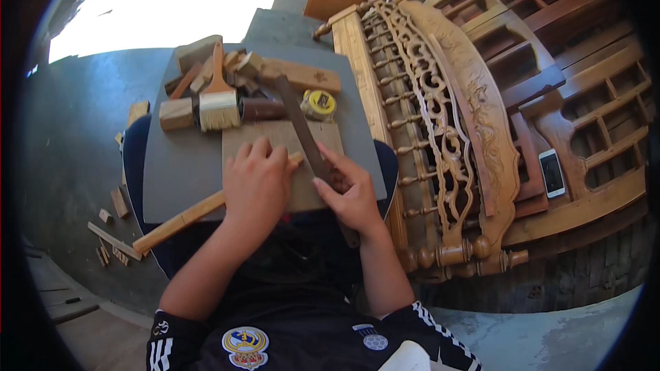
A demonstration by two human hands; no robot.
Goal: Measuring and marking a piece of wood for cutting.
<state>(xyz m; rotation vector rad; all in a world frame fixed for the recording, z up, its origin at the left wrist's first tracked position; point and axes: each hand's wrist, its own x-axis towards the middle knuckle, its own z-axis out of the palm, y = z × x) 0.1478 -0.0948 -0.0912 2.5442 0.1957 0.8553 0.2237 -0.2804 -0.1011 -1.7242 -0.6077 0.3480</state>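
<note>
My left hand point(256, 182) is closed over a light wooden stick point(180, 220), pressing it down on a flat wooden board point(240, 139). One end of the stick pokes out beyond my fingers; the other slants past the front edge of the grey tabletop point(179, 182). In my right hand point(352, 196) is a long, dark flat file point(298, 115), gripped near its lower end with the blade angled up and away. The file passes close to the stick's far tip; whether they touch I cannot tell.
Beyond the board lie a wide paintbrush point(218, 111), a yellow tape measure point(319, 105) and a heap of wood offcuts point(206, 72). Carved wooden panels point(440, 124) stand close on the right, with a white phone point(551, 173) on them. Scraps point(115, 240) litter the floor at left.
</note>
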